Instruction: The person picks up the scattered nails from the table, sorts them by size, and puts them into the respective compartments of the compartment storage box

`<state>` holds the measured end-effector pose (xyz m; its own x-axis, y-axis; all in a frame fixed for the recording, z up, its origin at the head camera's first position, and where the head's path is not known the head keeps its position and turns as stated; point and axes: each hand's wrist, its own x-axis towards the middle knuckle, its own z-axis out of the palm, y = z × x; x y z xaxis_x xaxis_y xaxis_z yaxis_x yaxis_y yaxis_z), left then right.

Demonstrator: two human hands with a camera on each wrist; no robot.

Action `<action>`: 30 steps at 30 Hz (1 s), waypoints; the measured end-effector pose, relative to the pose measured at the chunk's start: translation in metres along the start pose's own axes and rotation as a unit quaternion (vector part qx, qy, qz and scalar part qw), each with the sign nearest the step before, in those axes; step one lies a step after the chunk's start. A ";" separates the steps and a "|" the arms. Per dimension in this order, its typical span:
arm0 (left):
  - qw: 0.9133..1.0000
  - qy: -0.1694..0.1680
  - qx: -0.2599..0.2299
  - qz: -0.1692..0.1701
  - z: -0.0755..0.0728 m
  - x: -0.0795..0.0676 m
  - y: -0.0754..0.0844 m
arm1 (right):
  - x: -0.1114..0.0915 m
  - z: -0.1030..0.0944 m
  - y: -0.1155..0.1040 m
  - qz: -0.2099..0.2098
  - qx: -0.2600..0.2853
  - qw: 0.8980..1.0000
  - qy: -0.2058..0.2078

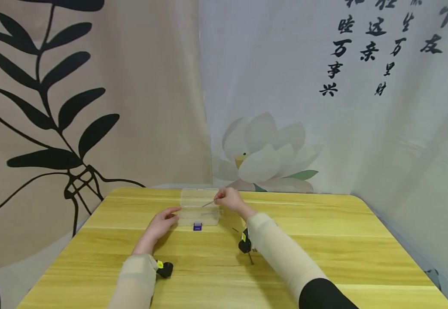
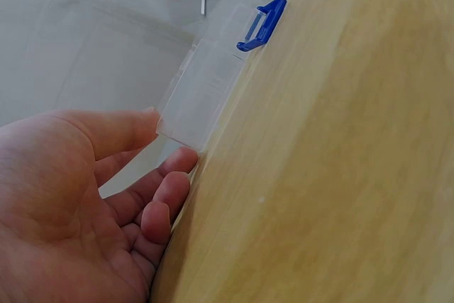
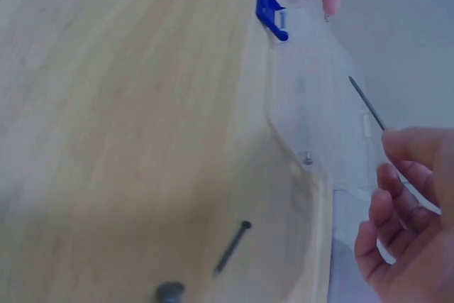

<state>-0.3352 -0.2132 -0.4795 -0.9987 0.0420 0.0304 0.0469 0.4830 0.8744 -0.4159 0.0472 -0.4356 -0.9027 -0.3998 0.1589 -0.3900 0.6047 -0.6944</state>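
A clear plastic box (image 1: 188,219) lies on the table with its lid (image 1: 196,197) folded back and a blue latch (image 1: 197,226) on its front. At the box's left end, my left hand (image 1: 163,222) holds it, thumb and curled fingers at its corners. Over the box's right part, my right hand (image 1: 231,200) pinches a thin metal nail (image 3: 365,101) between thumb and fingertips. The nail's free end points leftward over the box in the head view. A small metal piece (image 3: 307,157) shows near the box's right end.
On the wooden table (image 1: 324,240), a dark nail (image 3: 233,248) lies right of the box, and a larger nail head (image 3: 169,292) shows nearer the right wrist. Black wrist devices (image 1: 166,269) sit at both sleeves. A printed curtain (image 1: 162,107) hangs behind the far edge.
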 end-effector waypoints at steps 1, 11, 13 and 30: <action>1.000 0.000 0.001 0.000 0.000 0.000 0.000 | 0.000 0.001 0.001 0.000 -0.004 1.000 0.000; 1.000 -0.003 0.001 -0.004 0.001 0.000 0.000 | 0.003 0.010 0.015 0.004 -0.020 1.000 -0.001; 1.000 0.000 0.001 -0.004 0.000 0.000 0.000 | 0.003 0.011 0.015 0.000 -0.023 1.000 -0.001; 1.000 -0.001 -0.003 -0.004 0.000 0.000 0.001 | -0.006 0.006 0.012 0.000 -0.013 0.998 -0.057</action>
<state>-0.3354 -0.2128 -0.4788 -0.9990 0.0393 0.0217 0.0379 0.4787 0.8771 -0.4137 0.0529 -0.4486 -0.8770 -0.4744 0.0761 -0.3953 0.6224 -0.6756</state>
